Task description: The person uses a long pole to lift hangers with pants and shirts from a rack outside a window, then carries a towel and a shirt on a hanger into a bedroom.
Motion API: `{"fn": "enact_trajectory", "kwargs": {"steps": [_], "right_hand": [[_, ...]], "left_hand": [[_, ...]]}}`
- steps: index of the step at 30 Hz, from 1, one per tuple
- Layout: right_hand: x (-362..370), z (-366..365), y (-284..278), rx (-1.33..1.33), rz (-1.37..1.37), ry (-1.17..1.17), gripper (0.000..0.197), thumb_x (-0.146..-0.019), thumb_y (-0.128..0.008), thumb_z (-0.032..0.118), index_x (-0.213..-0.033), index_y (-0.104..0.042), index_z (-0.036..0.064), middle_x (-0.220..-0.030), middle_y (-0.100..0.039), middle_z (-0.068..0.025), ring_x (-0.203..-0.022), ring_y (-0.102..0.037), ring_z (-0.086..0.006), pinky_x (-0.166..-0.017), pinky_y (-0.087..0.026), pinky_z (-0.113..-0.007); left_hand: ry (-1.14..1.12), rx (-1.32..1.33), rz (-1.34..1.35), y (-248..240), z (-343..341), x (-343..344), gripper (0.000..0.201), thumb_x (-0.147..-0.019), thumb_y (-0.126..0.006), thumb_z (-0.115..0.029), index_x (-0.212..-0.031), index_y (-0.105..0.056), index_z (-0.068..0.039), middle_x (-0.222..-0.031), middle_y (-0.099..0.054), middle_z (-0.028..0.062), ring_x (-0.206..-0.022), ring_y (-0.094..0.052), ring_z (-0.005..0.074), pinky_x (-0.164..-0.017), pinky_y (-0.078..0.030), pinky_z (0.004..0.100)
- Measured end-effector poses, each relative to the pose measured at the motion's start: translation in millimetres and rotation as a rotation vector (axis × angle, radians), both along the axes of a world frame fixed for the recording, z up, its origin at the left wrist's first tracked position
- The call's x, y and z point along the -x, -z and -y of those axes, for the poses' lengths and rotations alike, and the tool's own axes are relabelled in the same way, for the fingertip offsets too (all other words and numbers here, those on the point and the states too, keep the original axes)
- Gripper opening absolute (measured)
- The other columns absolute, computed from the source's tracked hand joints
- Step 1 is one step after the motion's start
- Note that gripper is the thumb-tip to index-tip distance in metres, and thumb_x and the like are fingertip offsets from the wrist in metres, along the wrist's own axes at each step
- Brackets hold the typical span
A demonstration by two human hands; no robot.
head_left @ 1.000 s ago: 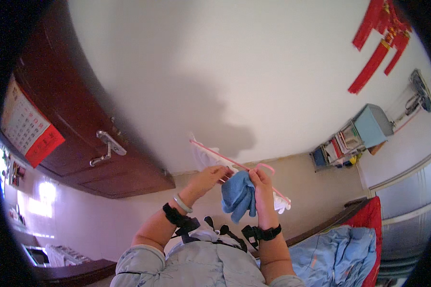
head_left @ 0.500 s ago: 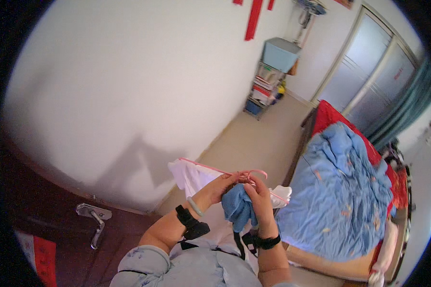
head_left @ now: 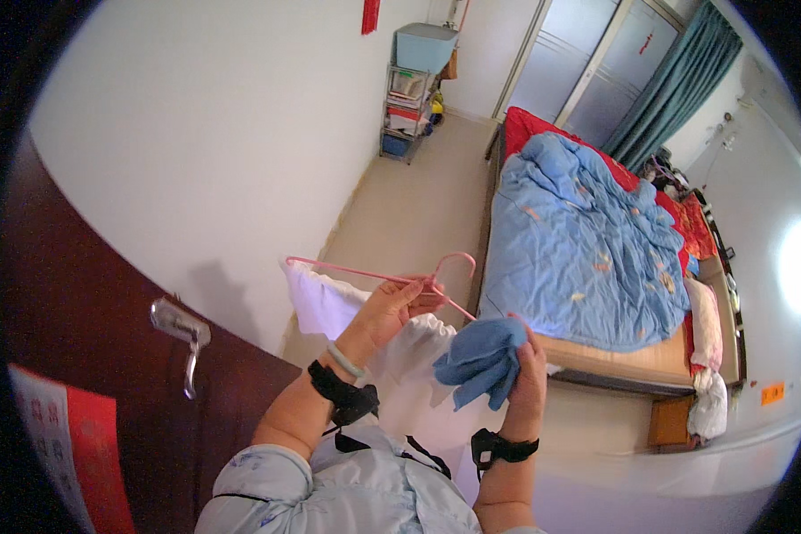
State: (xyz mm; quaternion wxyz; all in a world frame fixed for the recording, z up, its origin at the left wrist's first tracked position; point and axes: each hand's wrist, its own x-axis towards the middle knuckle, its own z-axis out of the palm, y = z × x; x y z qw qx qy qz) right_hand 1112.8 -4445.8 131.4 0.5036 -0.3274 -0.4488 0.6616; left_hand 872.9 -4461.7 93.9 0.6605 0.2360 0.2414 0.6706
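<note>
A pink clothes hanger (head_left: 351,270) is gripped near the base of its hook by my left hand (head_left: 390,310), fingers closed. White cloth (head_left: 316,301) hangs from the hanger's left end and drops behind my left forearm; more of it shows below the hand. My right hand (head_left: 527,378) pinches a crumpled blue cloth (head_left: 479,354) with loose, hanging folds. The hanger's right arm slopes down to the top of this blue cloth, and its tip is out of sight there.
A dark red door (head_left: 107,294) with a metal handle (head_left: 182,329) stands close on my left. Ahead on the right is a bed with a rumpled blue quilt (head_left: 578,249). A metal shelf rack (head_left: 405,116) topped by a blue bin (head_left: 423,49) stands against the far wall.
My hands have moved apart, the right one going rightward with the blue cloth. The hanger's hook and right arm show more fully. The view has turned to the right.
</note>
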Motion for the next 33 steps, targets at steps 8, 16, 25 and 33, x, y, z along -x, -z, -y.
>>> {"fn": "enact_trajectory", "kwargs": {"steps": [8,16,25,33], "right_hand": [[-103,115,21,0.193,-0.182,0.383,0.035,-0.086,-0.057,0.021,-0.111,-0.051,-0.0014,-0.101,-0.058,-0.0118,-0.090,-0.058,-0.0224,-0.078,-0.048,-0.035],[-116,232,-21,0.013,-0.257,0.525,0.031,-0.088,-0.055,0.020,-0.111,-0.052,-0.0007,-0.105,-0.057,-0.0111,-0.092,-0.058,-0.0235,-0.076,-0.049,-0.035],[-120,382,2,0.082,-0.097,0.705,0.033,-0.087,-0.055,0.016,-0.114,-0.049,-0.0024,-0.105,-0.056,-0.0127,-0.093,-0.056,-0.0250,-0.080,-0.048,-0.038],[-123,473,-38,-0.034,-0.138,0.563,0.038,-0.081,-0.059,0.010,-0.115,-0.050,-0.0035,-0.105,-0.058,-0.0145,-0.094,-0.057,-0.0272,-0.084,-0.048,-0.041]], "left_hand": [[-0.001,0.069,-0.124,-7,112,-70,0.013,-0.084,-0.054,-0.002,-0.096,-0.061,0.000,-0.086,-0.063,0.0090,-0.078,-0.063,0.0205,-0.074,-0.052,0.0301],[0.151,0.004,-0.088,-10,194,-116,0.014,-0.082,-0.061,-0.008,-0.094,-0.061,0.000,-0.081,-0.063,0.0089,-0.073,-0.062,0.0195,-0.071,-0.052,0.0310],[0.312,0.069,-0.057,23,309,-145,0.020,-0.085,-0.060,-0.012,-0.101,-0.062,-0.002,-0.082,-0.063,0.0046,-0.073,-0.060,0.0137,-0.071,-0.051,0.0260],[0.346,-0.007,-0.191,3,393,-163,0.022,-0.085,-0.059,-0.015,-0.103,-0.062,-0.003,-0.089,-0.064,0.0063,-0.082,-0.061,0.0138,-0.071,-0.050,0.0253]]}}
